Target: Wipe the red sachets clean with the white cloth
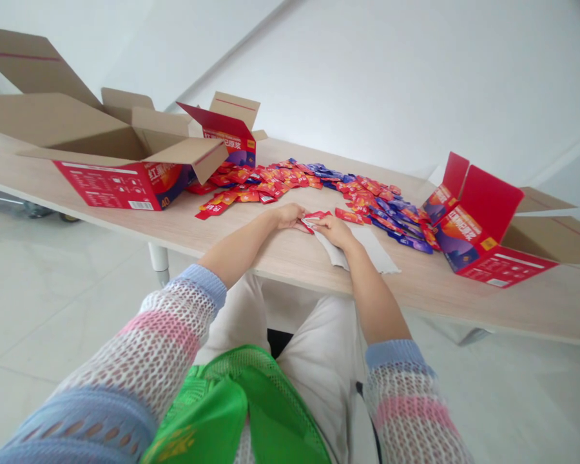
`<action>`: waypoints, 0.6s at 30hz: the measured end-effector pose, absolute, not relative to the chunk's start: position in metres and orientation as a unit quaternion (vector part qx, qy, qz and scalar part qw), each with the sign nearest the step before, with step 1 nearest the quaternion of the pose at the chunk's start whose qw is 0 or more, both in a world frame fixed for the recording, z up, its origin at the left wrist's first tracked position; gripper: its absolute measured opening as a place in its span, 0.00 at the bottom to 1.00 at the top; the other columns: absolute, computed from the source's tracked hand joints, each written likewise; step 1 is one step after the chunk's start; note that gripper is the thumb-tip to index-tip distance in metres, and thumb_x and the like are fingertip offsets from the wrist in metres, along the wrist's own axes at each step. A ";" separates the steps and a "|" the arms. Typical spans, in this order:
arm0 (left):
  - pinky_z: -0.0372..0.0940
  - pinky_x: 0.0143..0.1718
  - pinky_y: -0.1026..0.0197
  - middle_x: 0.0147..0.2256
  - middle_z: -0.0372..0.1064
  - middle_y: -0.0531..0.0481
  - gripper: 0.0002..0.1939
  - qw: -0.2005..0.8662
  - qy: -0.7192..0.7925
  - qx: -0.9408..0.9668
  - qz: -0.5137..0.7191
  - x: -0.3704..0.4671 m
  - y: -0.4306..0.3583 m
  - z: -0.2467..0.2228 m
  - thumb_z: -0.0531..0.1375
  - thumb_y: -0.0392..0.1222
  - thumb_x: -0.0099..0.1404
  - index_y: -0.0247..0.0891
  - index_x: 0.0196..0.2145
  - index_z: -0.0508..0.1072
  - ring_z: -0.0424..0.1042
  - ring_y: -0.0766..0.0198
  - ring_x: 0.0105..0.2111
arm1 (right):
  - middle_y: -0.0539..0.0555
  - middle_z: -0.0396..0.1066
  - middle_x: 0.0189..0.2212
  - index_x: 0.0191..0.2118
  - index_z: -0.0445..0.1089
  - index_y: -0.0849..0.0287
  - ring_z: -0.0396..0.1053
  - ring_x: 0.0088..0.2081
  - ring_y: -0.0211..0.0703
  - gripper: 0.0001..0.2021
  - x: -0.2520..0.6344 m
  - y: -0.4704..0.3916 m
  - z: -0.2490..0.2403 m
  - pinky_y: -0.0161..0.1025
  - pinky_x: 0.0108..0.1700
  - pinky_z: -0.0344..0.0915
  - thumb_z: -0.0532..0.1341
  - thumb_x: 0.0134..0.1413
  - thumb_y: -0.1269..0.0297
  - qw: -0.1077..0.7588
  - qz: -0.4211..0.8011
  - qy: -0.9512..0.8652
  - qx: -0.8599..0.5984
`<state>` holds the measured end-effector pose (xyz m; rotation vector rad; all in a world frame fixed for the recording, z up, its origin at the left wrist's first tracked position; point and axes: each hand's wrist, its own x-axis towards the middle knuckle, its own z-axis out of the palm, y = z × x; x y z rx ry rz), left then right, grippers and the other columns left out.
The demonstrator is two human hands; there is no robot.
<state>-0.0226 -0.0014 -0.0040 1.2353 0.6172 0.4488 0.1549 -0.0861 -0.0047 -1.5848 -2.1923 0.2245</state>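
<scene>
1. Pinching in close, we have our left hand (291,216) and right hand (334,231) both clamped on one red sachet (321,214), over the near part of the table (290,248).
2. Under our right hand and wrist, we've got a white cloth (373,248) spread out.
3. Past our hands, we see red and purple packets (341,183) heaped in an arc!
4. Flanking it, we spot the right carton (483,241) and large left carton (120,183), both open, plus a smaller carton (232,138) behind the left one.
</scene>
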 end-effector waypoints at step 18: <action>0.69 0.47 0.50 0.44 0.73 0.30 0.16 0.775 0.256 0.540 0.206 -0.026 -0.001 -0.002 0.49 0.23 0.62 0.21 0.43 0.73 0.75 0.53 0.43 | 0.53 0.72 0.47 0.50 0.72 0.46 0.68 0.45 0.43 0.15 0.189 -0.083 -0.011 0.37 0.45 0.62 0.52 0.63 0.58 0.229 0.004 -0.568 -0.790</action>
